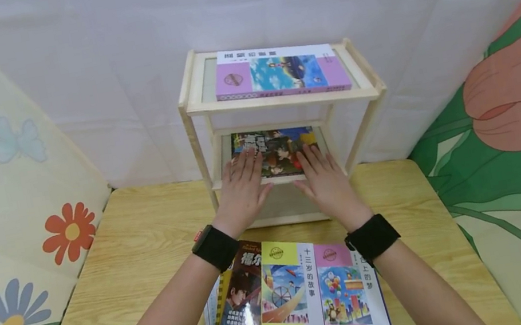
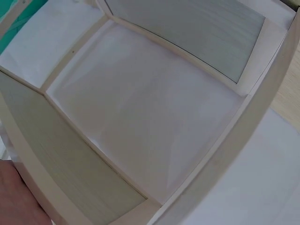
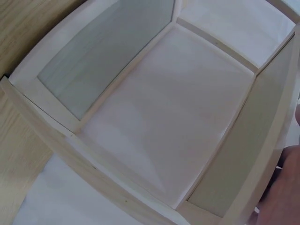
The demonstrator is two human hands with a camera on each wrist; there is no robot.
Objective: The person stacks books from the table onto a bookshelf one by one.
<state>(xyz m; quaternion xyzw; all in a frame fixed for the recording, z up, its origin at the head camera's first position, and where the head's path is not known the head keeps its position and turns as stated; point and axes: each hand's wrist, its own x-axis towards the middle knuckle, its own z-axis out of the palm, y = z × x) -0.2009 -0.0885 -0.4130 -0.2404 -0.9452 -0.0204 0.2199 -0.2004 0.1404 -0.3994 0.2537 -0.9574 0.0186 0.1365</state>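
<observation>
- The table [image 1: 161, 220] is carrying everything, its far edge running along the white cloth [image 1: 130, 46].
- The rack [image 1: 281, 99] is standing at the table's far edge, about midway between the far left and far right corners.
- Its middle shelf [image 1: 281, 180] is facing the person, the front edge passing beneath both hands.
- Loose books, the yellow book [image 1: 286, 297] and pink book [image 1: 348, 292] among them, are lying between the forearms, nearer than the rack's front.
- The top book [image 1: 278, 71] is lying near the middle of the rack's top, well above the hands.
- The dark book [image 1: 281, 147] is lying flat on the middle shelf, its long axis running left to right, roughly parallel to the front edge; from the wrists it is lying ahead and inward.
- The left hand [image 1: 242, 192] is lying over the book's left end, fingers extended, grasping nothing.
- The right hand [image 1: 328, 185] is mirroring it over the right end near the front right corner, also released; neither hand is clearly sitting nearer, and how hard they are pressing is impossible to tell.
</observation>
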